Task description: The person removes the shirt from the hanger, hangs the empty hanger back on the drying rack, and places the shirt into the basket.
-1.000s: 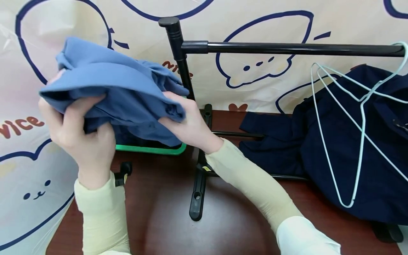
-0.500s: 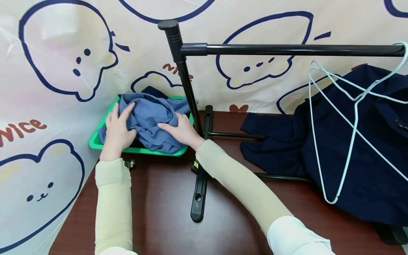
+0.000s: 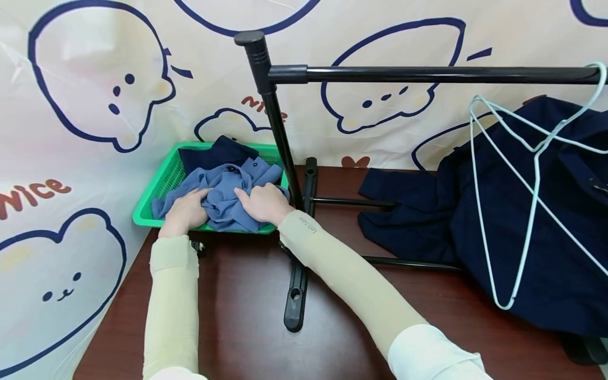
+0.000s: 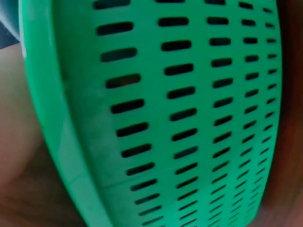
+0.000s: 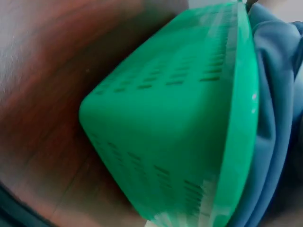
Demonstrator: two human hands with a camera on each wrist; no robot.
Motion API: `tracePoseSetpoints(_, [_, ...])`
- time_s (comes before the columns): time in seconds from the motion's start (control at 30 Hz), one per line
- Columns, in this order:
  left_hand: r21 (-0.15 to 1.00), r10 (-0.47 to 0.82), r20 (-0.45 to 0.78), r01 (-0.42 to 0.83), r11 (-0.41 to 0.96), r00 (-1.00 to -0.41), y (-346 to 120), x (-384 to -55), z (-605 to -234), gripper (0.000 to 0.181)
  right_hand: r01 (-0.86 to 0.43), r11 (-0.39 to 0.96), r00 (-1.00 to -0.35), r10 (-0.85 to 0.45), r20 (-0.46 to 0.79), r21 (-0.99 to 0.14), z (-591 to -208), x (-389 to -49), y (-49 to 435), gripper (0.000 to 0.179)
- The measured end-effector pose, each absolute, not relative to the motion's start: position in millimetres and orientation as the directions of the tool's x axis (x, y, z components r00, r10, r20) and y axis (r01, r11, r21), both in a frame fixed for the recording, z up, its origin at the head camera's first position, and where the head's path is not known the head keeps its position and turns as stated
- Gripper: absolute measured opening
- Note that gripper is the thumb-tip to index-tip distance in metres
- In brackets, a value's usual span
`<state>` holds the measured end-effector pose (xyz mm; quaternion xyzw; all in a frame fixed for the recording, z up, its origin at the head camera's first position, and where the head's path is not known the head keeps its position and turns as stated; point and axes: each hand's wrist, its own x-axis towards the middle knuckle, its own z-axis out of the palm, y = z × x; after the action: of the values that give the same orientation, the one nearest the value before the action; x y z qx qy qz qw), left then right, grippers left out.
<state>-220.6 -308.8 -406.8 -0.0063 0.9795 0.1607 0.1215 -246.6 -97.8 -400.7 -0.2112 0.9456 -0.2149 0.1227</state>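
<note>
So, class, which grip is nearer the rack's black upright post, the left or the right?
Right. The right grip is on the blue cloth, just beside the black upright post; the left grip is farther off, at the cloth's left part.

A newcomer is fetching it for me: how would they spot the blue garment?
In the head view, find the black clothes rack; at its left end stands a green basket. In it, mostly between the left hand and right hand, lies the crumpled blue garment. Its lighter blue sets it apart from the navy cloth behind it.
</note>
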Motion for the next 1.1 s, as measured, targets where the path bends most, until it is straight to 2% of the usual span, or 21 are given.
tracePoseSetpoints(0.1, [0.349, -0.005, -0.192, -0.073, 0.934, -0.981, -309.6, -215.1, -410.4, 0.059, -0.362, 0.825, -0.904, -0.424, -0.051, -0.434, -405.1, -246.5, -100.3, 0.067])
tracePoseSetpoints(0.2, [0.454, -0.007, -0.108, -0.056, 0.889, -0.994, -312.2, -210.9, -409.7, 0.071, -0.310, 0.793, -0.938, -0.346, 0.030, -0.525, -407.8, -247.7, -99.5, 0.062])
tracePoseSetpoints(0.27, [0.528, 0.018, -0.044, -0.008, 0.849, -0.999, -316.3, -207.4, -406.3, 0.081, -0.267, 0.744, -0.954, -0.294, 0.059, -0.612, -407.6, -247.2, -97.3, 0.069])
tracePoseSetpoints(0.37, [0.595, 0.071, 0.022, 0.070, 0.801, -0.997, -321.2, -199.0, -393.2, 0.085, -0.218, 0.674, -0.965, -0.256, 0.054, -0.706, -404.3, -244.3, -91.9, 0.089])
tracePoseSetpoints(0.5, [0.634, 0.088, 0.118, 0.144, 0.760, -0.989, -317.6, -185.6, -362.6, 0.086, -0.227, 0.612, -0.958, -0.282, 0.059, -0.757, -395.7, -236.2, -83.1, 0.100])
tracePoseSetpoints(0.67, [0.653, 0.022, 0.319, 0.237, 0.719, -0.947, -293.1, -172.2, -322.2, 0.083, -0.316, 0.530, -0.916, -0.387, 0.107, -0.787, -377.7, -216.0, -69.6, 0.098])
tracePoseSetpoints(0.77, [0.640, 0.004, 0.468, 0.342, 0.688, -0.884, -271.1, -162.3, -299.0, 0.081, -0.372, 0.469, -0.872, -0.472, 0.128, -0.801, -365.1, -199.8, -57.0, 0.094])
tracePoseSetpoints(0.9, [0.540, 0.066, 0.672, 0.549, 0.638, -0.737, -234.1, -141.8, -264.0, 0.073, -0.447, 0.370, -0.806, -0.562, 0.187, -0.815, -354.7, -181.7, -36.4, 0.085])
tracePoseSetpoints(0.97, [0.466, 0.105, 0.751, 0.637, 0.614, -0.652, -215.3, -131.4, -247.1, 0.070, -0.484, 0.316, -0.781, -0.576, 0.240, -0.816, -351.6, -174.5, -24.9, 0.077])
tracePoseSetpoints(1.1, [0.333, 0.173, 0.843, 0.747, 0.575, -0.509, -187.4, -123.1, -223.8, 0.076, -0.553, 0.191, -0.744, -0.551, 0.378, -0.811, -341.4, -160.3, 0.4, 0.063])
